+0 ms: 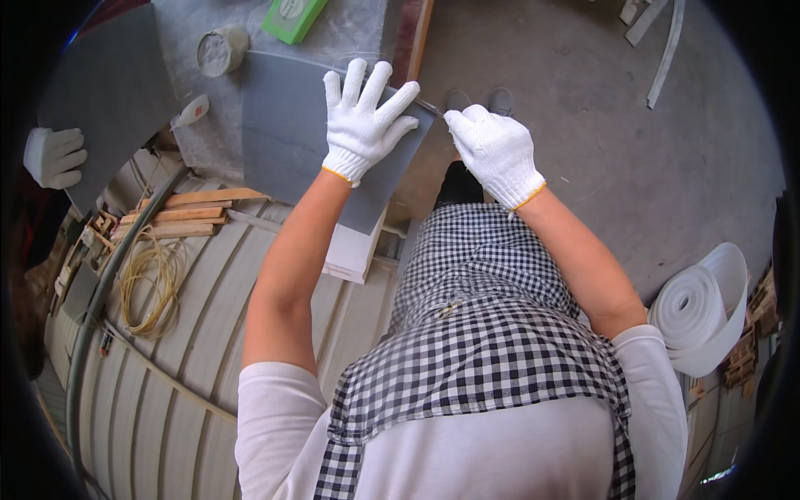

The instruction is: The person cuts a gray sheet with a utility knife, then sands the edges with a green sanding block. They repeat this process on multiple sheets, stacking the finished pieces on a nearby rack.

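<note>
A smooth grey sheet (279,125) lies on a worktable, its near right part reaching past the table toward me. My left hand (364,121), in a white knitted glove, rests on the sheet's far right part with fingers spread. Just past the right edge of the sheet, my right hand (498,150), gloved the same way, is closed. A thin, narrow piece (431,108) shows between its fingers and the sheet's corner. Its kind is too small to tell, and the glove hides the rest.
Another person's gloved hand (55,158) is by a dark grey panel (108,92) at left. On the table stand a round tub (222,52) and a green box (293,18). Wood strips (179,218) and a coiled cord (150,287) lie left; a white foam roll (687,308) is at right.
</note>
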A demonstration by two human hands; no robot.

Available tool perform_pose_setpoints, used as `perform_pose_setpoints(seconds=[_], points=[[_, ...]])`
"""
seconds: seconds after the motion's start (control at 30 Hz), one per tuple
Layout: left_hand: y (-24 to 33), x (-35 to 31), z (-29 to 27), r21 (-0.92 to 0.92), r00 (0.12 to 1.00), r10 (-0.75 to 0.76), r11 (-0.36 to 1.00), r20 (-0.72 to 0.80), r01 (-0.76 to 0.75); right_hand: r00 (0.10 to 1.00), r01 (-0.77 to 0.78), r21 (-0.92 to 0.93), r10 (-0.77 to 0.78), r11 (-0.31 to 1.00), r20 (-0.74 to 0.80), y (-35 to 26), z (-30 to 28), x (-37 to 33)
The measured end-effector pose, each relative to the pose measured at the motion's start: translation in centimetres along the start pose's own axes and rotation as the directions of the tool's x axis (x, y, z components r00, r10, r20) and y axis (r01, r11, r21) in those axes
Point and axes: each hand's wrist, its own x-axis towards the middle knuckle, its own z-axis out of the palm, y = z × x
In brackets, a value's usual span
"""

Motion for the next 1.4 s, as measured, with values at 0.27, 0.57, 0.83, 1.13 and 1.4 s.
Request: perform_pose_setpoints(seconds=[0.27,0.57,0.83,1.13,1.4], points=[[0.0,0.0,-0.1,-0.032,1.000,-0.018,0.999,0.024,0.018,0.999,-0.002,0.032,0.003,0.999,-0.042,0.2,0.6,0.3],[-0.2,0.1,0.2,0.033,0.999,0.020,0.999,-0.027,-0.019,0.997,0.022,0.026,-0.020,0.999,-0.078,-0.1,0.7,0.8],[-0.3,0.0,0.0,-0.008,1.000,0.012,1.000,0.020,-0.012,0.996,0.022,0.018,-0.021,1.000,-0.089,0.2,0.8,0.7],[0.0,0.1,-0.3,-0.030,0.998,-0.040,0.999,0.058,0.042,0.994,0.022,0.065,-0.015,0.998,-0.106,0.1,1.2,0.8],[0.2,0.1,-0.1,-0.043,0.999,-0.022,0.999,0.050,0.024,0.994,0.024,0.097,-0.013,0.995,-0.113,0.8,1.2,0.4]])
